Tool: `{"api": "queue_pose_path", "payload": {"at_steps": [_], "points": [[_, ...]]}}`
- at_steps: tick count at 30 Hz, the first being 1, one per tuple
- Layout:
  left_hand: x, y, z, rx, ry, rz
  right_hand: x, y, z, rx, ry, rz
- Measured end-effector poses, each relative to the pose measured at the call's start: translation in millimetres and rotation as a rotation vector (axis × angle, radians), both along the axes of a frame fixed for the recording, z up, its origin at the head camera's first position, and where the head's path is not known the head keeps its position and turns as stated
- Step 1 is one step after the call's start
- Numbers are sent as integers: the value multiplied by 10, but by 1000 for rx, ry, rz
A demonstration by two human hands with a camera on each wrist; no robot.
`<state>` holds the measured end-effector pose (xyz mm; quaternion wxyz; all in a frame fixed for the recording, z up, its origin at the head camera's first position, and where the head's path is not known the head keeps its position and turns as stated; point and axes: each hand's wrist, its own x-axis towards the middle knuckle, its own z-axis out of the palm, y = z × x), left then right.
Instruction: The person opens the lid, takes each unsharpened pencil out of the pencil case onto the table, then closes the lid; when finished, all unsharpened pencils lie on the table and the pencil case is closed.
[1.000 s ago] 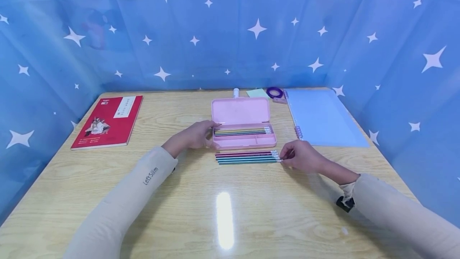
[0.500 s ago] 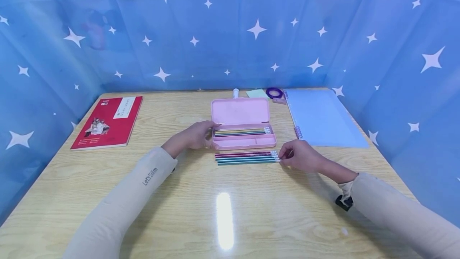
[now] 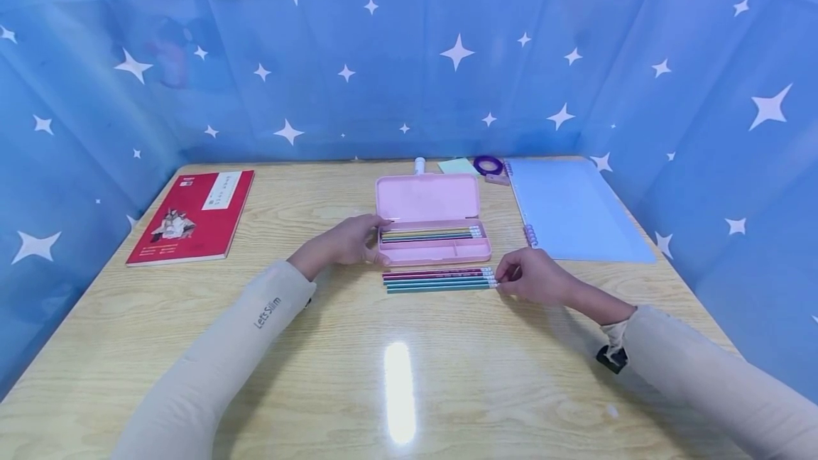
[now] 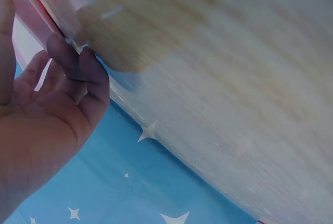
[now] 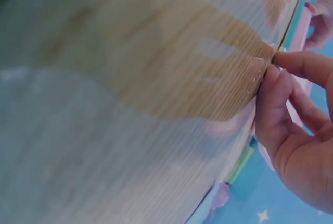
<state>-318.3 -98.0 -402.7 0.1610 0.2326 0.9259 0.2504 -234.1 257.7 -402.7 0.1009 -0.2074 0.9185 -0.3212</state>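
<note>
An open pink pencil case (image 3: 424,255) lies mid-table, its lid (image 3: 427,197) tipped back. Several pencils (image 3: 428,234) rest in its rear compartment. My left hand (image 3: 351,238) grips the case's left end, thumb at the front corner and fingers behind; the left wrist view (image 4: 62,94) shows these fingers curled at the pink edge. In front of the case lies a row of dark red and teal pencils, eraser ends to the right. Around the eraser end of the nearest teal pencil (image 3: 437,289), my right hand (image 3: 537,277) closes thumb and forefinger in a pinch.
A red book (image 3: 192,215) lies at the left. To the right is a spiral notebook (image 3: 581,208) with a pale blue cover. Behind the case stand a small white bottle (image 3: 420,165), light green paper (image 3: 456,165) and a purple tape roll (image 3: 488,165).
My right hand and the nearest teal pencil have shifted very slightly left. The left hand and the pencil case stay where they were.
</note>
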Motion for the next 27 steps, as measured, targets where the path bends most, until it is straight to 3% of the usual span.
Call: {"api": "queue_pose_path", "payload": {"at_steps": [12, 27], "points": [[-16, -11, -32, 7, -8, 12, -76, 26, 27, 18, 24, -7], [-20, -8, -17, 11, -7, 9, -425, -154, 154, -20, 105, 33]]}}
